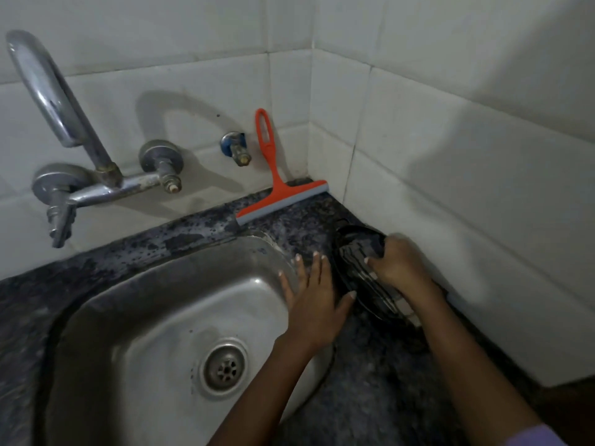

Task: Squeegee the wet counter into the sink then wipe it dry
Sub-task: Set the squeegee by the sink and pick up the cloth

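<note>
Single head view, close, angled down over sink (167, 284) corner.

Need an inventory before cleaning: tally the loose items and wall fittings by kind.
Squeegee, orange, propped against the wall: 1
Dark dish held by the right hand: 1
Swan-neck mixer tap: 1
Small separate wall tap: 1
Sink: 1
Total: 5

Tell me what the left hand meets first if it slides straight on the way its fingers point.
The left hand would likely cross bare wet counter and meet the orange squeegee blade first; depth is uncertain.
</note>
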